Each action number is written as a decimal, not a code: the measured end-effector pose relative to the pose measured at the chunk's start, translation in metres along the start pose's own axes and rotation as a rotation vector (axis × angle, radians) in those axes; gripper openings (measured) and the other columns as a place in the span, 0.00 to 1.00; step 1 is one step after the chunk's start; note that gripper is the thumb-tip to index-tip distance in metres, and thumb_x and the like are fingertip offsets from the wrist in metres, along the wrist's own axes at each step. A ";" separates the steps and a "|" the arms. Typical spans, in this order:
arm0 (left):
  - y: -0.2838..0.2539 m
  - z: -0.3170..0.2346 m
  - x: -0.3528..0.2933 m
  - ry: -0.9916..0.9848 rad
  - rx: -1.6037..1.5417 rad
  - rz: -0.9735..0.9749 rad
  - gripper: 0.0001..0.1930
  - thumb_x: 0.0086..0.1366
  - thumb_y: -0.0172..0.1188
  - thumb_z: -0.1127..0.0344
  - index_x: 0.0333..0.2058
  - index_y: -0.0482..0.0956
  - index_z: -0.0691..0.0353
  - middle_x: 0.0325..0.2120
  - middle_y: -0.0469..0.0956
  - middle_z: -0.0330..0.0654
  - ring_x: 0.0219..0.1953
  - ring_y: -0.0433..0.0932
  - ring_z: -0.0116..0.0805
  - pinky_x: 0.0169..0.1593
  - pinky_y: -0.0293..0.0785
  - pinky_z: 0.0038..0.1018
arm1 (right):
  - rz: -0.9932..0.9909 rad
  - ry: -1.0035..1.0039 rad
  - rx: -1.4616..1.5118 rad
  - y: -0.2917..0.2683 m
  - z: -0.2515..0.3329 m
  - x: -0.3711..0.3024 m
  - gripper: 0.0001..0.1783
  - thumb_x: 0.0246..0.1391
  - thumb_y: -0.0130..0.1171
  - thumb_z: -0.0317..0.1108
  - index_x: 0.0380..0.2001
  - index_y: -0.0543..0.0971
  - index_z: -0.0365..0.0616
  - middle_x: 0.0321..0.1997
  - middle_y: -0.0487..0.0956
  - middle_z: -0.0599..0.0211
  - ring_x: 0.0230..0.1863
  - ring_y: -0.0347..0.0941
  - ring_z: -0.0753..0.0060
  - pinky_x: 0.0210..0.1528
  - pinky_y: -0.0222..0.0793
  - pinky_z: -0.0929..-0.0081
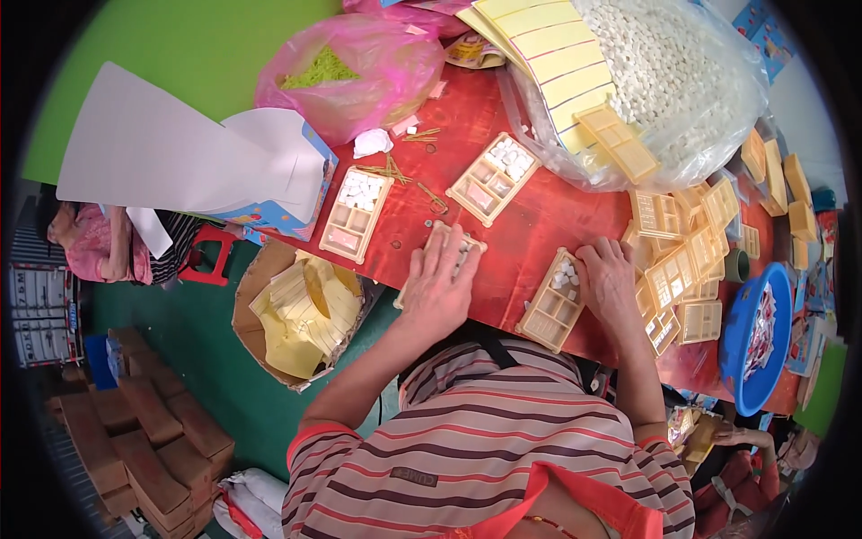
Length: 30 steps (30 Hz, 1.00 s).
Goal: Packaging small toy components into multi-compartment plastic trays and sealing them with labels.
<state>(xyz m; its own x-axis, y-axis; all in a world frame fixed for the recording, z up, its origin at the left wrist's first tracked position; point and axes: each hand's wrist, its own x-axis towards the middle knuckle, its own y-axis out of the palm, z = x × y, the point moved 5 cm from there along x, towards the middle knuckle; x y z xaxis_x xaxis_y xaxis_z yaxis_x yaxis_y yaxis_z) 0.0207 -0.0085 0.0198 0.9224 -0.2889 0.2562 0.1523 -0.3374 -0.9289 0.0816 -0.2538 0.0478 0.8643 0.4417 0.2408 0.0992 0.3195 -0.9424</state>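
Note:
Lying over a cream compartment tray [476, 246] at the table's front edge, my left hand [438, 286] has its fingers stretched out and covers most of it. My right hand [612, 277] has bent fingers closed at the right edge of another cream tray [542, 329]. That tray has small white pieces in its far compartment; its nearer compartments look bare. Farther off, two more trays, one on the left [356, 216] and one in the middle [493, 180], contain white pieces and pinkish pieces.
A clear bag of white pieces [655, 63] and yellow lined sheets [548, 54] lie at the back. Cream trays pile up [682, 260] on the right beside a blue basin [754, 350]. A pink bag [359, 76] sits back left, a carton [305, 314] below the table. Other people are nearby.

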 end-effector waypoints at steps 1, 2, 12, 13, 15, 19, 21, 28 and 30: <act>-0.002 0.010 0.001 -0.019 0.008 -0.010 0.27 0.60 0.59 0.69 0.60 0.71 0.59 0.66 0.57 0.59 0.66 0.58 0.63 0.59 0.62 0.54 | 0.006 -0.004 -0.011 0.001 0.000 0.001 0.04 0.53 0.61 0.31 0.32 0.79 0.45 0.34 0.74 0.63 0.41 0.71 0.59 0.53 0.61 0.60; -0.004 0.018 0.003 -0.018 0.008 -0.013 0.27 0.60 0.59 0.69 0.60 0.71 0.59 0.66 0.57 0.59 0.66 0.58 0.63 0.59 0.62 0.54 | 0.004 -0.005 -0.012 0.002 0.001 0.001 0.04 0.53 0.61 0.31 0.32 0.79 0.45 0.34 0.74 0.63 0.41 0.71 0.59 0.53 0.61 0.60; -0.009 0.068 0.026 -0.155 0.120 -0.056 0.26 0.61 0.60 0.67 0.59 0.71 0.60 0.64 0.60 0.57 0.65 0.60 0.61 0.65 0.58 0.53 | 0.029 0.031 -0.008 0.006 0.000 -0.001 0.04 0.53 0.61 0.30 0.32 0.78 0.45 0.34 0.74 0.63 0.42 0.71 0.59 0.54 0.61 0.60; -0.007 0.071 0.028 -0.153 0.120 -0.057 0.26 0.61 0.60 0.67 0.59 0.71 0.60 0.64 0.60 0.57 0.65 0.60 0.61 0.65 0.58 0.53 | 0.023 0.031 -0.002 0.006 0.000 -0.001 0.04 0.53 0.61 0.30 0.32 0.78 0.45 0.34 0.74 0.63 0.42 0.71 0.59 0.54 0.61 0.60; -0.005 0.076 0.032 -0.162 0.157 -0.058 0.26 0.62 0.60 0.66 0.59 0.71 0.60 0.65 0.60 0.56 0.65 0.60 0.60 0.65 0.58 0.53 | 0.015 0.030 -0.007 0.006 0.000 -0.002 0.04 0.52 0.61 0.30 0.32 0.78 0.45 0.34 0.74 0.63 0.41 0.71 0.59 0.54 0.61 0.60; -0.005 0.076 0.033 -0.159 0.153 -0.057 0.27 0.62 0.60 0.64 0.60 0.70 0.59 0.65 0.60 0.55 0.66 0.59 0.59 0.65 0.56 0.56 | -0.010 0.025 -0.008 0.004 0.001 -0.004 0.03 0.52 0.61 0.29 0.31 0.78 0.45 0.34 0.74 0.63 0.40 0.72 0.59 0.53 0.62 0.61; -0.015 0.063 0.036 -0.189 0.230 -0.084 0.28 0.62 0.60 0.61 0.61 0.70 0.59 0.65 0.60 0.56 0.67 0.58 0.60 0.64 0.53 0.60 | -0.003 0.037 -0.011 0.003 0.000 -0.004 0.03 0.52 0.61 0.29 0.31 0.78 0.45 0.34 0.74 0.63 0.40 0.72 0.59 0.53 0.62 0.61; -0.007 0.013 0.045 -0.057 -0.064 -0.034 0.28 0.64 0.58 0.62 0.62 0.69 0.60 0.67 0.58 0.53 0.68 0.57 0.57 0.66 0.50 0.59 | -0.026 0.015 -0.040 0.009 0.003 0.006 0.03 0.50 0.61 0.29 0.29 0.77 0.45 0.33 0.73 0.64 0.39 0.72 0.60 0.52 0.62 0.62; 0.002 0.013 0.059 -0.035 -0.070 -0.024 0.28 0.64 0.58 0.62 0.62 0.69 0.61 0.67 0.58 0.54 0.68 0.57 0.58 0.65 0.50 0.60 | -0.044 -0.025 -0.081 0.014 0.005 0.011 0.03 0.51 0.61 0.29 0.28 0.77 0.45 0.32 0.73 0.64 0.39 0.72 0.61 0.51 0.62 0.63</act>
<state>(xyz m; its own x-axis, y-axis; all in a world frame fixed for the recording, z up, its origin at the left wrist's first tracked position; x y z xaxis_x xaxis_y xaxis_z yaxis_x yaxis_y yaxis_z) 0.0802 -0.0148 0.0295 0.9307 -0.2492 0.2678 0.1505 -0.4065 -0.9012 0.0902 -0.2399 0.0381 0.8457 0.4496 0.2875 0.1778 0.2706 -0.9461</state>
